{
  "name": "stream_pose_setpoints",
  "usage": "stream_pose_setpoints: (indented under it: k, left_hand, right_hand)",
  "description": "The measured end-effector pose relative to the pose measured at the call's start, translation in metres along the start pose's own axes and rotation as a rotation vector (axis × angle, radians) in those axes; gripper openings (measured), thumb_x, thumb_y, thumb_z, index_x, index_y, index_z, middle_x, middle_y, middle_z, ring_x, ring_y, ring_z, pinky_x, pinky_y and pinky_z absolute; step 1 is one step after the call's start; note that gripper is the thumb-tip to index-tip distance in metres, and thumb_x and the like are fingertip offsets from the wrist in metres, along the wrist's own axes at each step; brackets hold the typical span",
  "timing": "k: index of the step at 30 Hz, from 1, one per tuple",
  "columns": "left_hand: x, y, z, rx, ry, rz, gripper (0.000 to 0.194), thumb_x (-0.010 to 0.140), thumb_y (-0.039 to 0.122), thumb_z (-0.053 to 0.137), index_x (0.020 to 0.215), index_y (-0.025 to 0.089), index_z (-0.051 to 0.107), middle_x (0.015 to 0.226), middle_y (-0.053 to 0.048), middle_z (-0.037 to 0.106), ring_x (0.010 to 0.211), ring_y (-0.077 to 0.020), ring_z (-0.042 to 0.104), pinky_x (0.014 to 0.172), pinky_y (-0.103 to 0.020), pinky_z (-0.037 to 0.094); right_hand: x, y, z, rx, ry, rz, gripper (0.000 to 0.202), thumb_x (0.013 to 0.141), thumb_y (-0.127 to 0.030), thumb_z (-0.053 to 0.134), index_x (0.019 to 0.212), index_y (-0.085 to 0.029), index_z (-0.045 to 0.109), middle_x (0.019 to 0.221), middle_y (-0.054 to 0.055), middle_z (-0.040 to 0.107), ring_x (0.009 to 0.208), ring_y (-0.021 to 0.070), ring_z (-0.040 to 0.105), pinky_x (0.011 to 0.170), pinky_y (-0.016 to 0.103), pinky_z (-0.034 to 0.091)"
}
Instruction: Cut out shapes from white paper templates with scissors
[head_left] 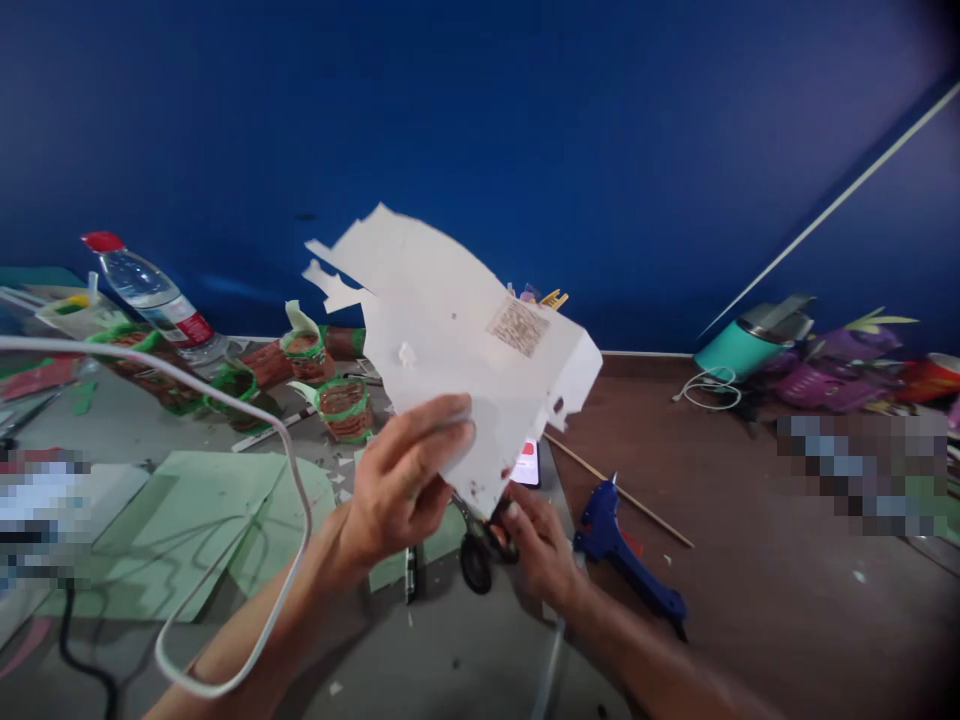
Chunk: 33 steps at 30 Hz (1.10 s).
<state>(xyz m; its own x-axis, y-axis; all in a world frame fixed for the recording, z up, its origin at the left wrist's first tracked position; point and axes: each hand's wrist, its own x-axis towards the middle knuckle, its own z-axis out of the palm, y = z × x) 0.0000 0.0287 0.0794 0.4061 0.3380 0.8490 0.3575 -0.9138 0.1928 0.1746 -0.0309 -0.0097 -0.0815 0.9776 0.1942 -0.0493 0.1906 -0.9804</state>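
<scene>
My left hand (409,475) grips a white sheet of thin card (442,300) between thumb and fingers. The card is held up and tilted, with a ragged, cut outline, a printed code square and a small white lump on its face. Just below its lower tip, my right hand (544,545) is closed at the black handles of a pair of scissors (476,565). The card and fingers hide part of the blades, so whether they touch the card is unclear. A dark utility knife (410,575) lies on the grey work surface below my left hand.
A blue glue gun (630,560) and a wooden stick (637,500) lie right of my right hand. Green-rimmed brown pots (345,410), a water bottle (161,300) and green paper (172,520) are at left. A white cable (300,480) arches across my left forearm.
</scene>
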Motion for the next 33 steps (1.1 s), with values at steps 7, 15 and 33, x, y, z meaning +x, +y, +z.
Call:
stream_pose_setpoints:
  k: [7,15,33]
  left_hand:
    - [-0.055,0.012,0.009,-0.076,-0.173,0.006,0.049,0.072,-0.002,0.045,0.119,0.012,0.046,0.129,-0.020,0.047,0.120,-0.0272,0.046,0.088,-0.043,0.049]
    - [-0.064,0.020,0.011,-0.332,-0.323,-0.150,0.044,0.074,0.005,0.046,0.115,0.020,0.047,0.127,-0.018,0.052,0.116,-0.0275,0.051,0.088,-0.043,0.049]
    - [-0.066,-0.005,0.030,-0.864,0.359,-1.017,0.056,0.067,0.042,0.071,0.113,0.026,0.043,0.119,-0.008,0.054,0.089,-0.0177,0.060,0.072,-0.028,0.051]
  right_hand:
    - [0.008,-0.021,0.000,0.534,-0.105,0.021,0.058,0.069,-0.058,0.063,0.113,-0.022,0.058,0.098,0.010,0.062,0.085,0.0243,0.058,0.071,0.036,0.047]
    - [0.015,-0.020,0.001,0.535,0.067,0.319,0.039,0.065,-0.043,0.070,0.094,-0.017,0.065,0.077,0.007,0.071,0.074,0.0259,0.066,0.063,0.034,0.053]
    - [0.011,-0.009,0.006,0.193,0.193,0.142,0.020,0.075,-0.034,0.064,0.062,-0.019,0.064,0.057,0.002,0.063,0.072,0.0232,0.063,0.066,0.033,0.052]
